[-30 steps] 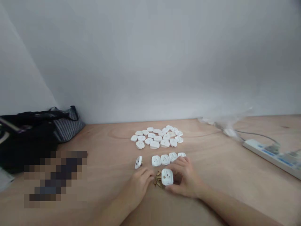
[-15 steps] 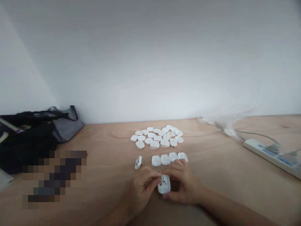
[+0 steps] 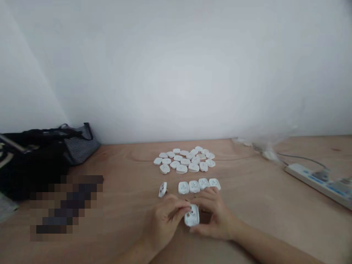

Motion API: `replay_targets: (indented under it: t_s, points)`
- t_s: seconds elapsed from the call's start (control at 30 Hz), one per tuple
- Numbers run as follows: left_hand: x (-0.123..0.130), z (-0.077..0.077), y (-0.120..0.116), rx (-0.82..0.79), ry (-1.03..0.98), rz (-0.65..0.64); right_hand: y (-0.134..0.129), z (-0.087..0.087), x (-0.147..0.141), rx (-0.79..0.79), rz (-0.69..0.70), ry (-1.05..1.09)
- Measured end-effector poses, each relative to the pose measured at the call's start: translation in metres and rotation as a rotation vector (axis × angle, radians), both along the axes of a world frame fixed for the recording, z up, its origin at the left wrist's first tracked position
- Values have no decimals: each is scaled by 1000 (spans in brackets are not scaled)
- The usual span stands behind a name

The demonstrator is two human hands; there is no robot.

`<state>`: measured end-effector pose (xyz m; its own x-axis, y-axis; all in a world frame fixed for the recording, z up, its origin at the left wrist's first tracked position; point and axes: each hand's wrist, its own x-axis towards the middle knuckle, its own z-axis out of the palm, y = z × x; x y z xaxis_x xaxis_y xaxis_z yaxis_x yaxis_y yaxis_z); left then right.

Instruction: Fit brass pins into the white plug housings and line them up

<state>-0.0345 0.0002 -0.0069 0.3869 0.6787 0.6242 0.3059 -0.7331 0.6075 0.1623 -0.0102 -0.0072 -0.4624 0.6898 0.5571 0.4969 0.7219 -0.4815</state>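
My right hand [image 3: 216,214] grips a white plastic socket faceplate [image 3: 191,215] near the table's front, its thumb below and fingers above. My left hand [image 3: 165,220] pinches at the faceplate's upper left edge. The small brass parts seen earlier are hidden behind my hands. Just beyond my fingers lies a row of several similar faceplates [image 3: 198,185]. Another stands tilted on its edge [image 3: 162,189] to the left of that row. Farther back sits a loose cluster of several white faceplates [image 3: 183,161].
The pieces lie on a light wooden table [image 3: 132,165] against a white wall [image 3: 176,73]. A black bag [image 3: 33,168] and a striped bag [image 3: 79,148] stand at the left, beside a pixelated patch [image 3: 66,205]. A white power strip [image 3: 316,181] with a cable lies at the right.
The faceplate has shifted toward me, and my left hand has closed in to its upper edge. The brass parts beside it a second ago are now out of sight.
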Motion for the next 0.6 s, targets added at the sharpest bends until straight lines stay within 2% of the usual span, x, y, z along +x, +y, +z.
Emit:
replay_targets:
  t_s: [0.33,0.5,0.6]
  points:
    - [2,0,0,-3,6,-13,-1,1,0,3,14,-1]
    - [2,4,1,94,55,-42,1,-1,1,-4,-3,-31]
    - [0,6,1,151,159,-30,1,-2,3,0,-6,-52]
